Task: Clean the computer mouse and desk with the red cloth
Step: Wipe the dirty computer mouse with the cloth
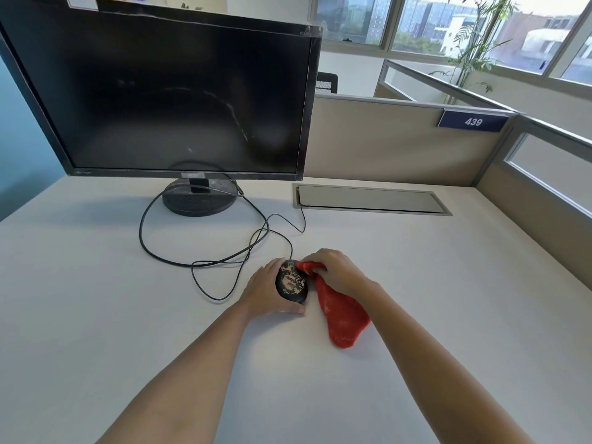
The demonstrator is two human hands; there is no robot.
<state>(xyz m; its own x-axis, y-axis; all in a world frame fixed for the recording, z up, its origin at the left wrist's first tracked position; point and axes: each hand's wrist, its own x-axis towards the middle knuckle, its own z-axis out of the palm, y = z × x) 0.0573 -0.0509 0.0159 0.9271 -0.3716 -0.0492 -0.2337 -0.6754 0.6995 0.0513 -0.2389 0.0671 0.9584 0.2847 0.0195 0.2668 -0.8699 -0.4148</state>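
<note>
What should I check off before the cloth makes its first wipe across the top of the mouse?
1. Mouse steadied: ok, the left hand cups its left side on the desk.
2. Cloth in grip: ok, the right hand is closed on the red cloth, bunched end at the mouse's front right.
3. Dirt located: ok, tan specks cover the top shell.
4. Cable clear of the wipe path: ok, it loops away toward the monitor.
5. Cloth tail free: ok, it trails on the desk to the right.
6. Mouse underside clean: cannot tell, hidden.
</note>
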